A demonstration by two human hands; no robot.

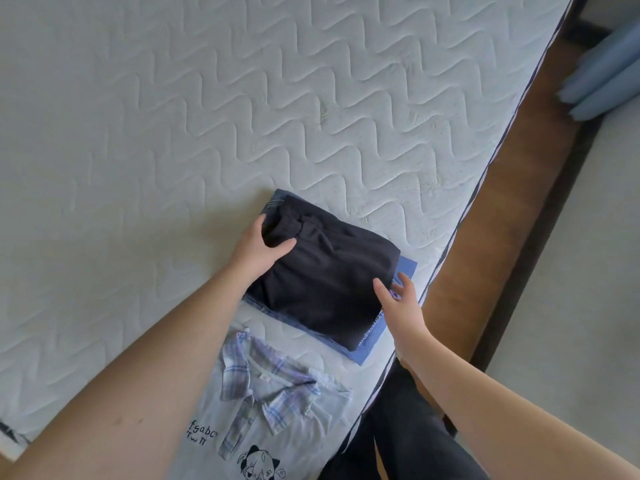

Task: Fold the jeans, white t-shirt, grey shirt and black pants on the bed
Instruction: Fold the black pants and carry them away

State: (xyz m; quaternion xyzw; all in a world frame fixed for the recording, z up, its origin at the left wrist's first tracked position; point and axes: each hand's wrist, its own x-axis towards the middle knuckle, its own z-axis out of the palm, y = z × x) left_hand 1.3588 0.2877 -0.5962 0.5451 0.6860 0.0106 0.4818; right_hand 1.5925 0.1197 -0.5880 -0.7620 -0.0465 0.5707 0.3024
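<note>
Folded stack: one black pants (325, 271) atop one jeans (372, 339)
Left hand (258, 251): clasps pants' edge
Right hand (401, 303): fingers spread, relaxed
Beside, on bed (173, 116): one grey shirt (263, 393)

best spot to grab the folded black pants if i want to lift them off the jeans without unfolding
Take the folded black pants by their two short ends, one hand from each side, thumbs on top and fingers slid under between them and the folded blue jeans. The left hand already grips the bunched waistband end; the right hand is by the opposite edge.
</note>
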